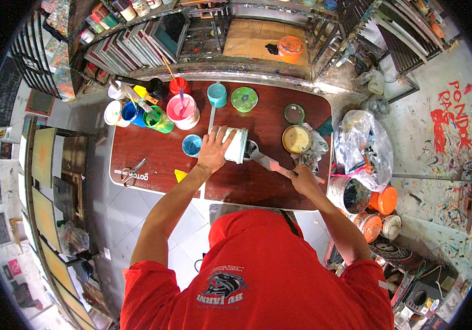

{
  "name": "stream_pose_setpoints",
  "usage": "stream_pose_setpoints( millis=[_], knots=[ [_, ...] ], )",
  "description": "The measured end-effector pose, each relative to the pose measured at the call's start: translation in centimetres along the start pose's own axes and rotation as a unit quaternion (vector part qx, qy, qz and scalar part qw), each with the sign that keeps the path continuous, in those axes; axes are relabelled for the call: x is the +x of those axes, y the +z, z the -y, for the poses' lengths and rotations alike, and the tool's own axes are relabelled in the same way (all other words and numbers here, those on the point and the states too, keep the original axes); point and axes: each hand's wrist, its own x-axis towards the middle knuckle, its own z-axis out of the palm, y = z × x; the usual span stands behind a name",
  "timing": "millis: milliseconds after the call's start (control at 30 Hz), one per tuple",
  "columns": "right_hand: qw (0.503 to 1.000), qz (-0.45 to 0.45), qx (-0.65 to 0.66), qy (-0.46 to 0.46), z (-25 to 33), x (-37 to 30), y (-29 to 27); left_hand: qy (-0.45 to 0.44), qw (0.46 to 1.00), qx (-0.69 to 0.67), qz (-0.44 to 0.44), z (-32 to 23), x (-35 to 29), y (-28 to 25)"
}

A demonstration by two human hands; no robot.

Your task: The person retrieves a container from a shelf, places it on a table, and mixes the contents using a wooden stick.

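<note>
My left hand [214, 148] grips a white plastic tub [234, 145], tipped on its side with its mouth toward the right. My right hand [303, 179] is closed around the handle of a spatula [269, 164], whose far end reaches the tub's mouth. A small dark patch shows by that end; whether it is paint or a container beneath, I cannot make out. Left of the tub stands a cup of blue paint [192, 145]. To the right is an open tub with cream contents [296, 139], with a crumpled rag [317, 144] beside it.
Along the brown table [159, 148] stand a pink paint tub [182, 111], a green paint bottle [158, 120], a teal tub [217, 95] and a green-topped tub [244, 99]. Scissors [133, 171] lie near the left edge. A plastic bag [363, 148] and orange-lidded buckets [384, 200] flank the right side.
</note>
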Motion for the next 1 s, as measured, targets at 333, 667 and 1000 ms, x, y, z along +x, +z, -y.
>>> stream_pose_setpoints(
  millis=[333, 667, 1000],
  knots=[
    [0.990, -0.064, -0.104, -0.073, 7.3, -4.3, -5.4, -0.043, 0.997, -0.055, -0.012, 0.0, 0.0, -0.3],
    [0.821, -0.168, -0.369, -0.402, 9.2, -0.3, -12.2, -0.042, 0.941, -0.329, 0.066, 4.0, 2.5, -2.8],
    [0.656, -0.253, -0.366, -0.609, 16.1, 5.1, -19.0, -0.068, 0.805, -0.566, 0.162, 4.3, 3.8, -9.0]
  ],
)
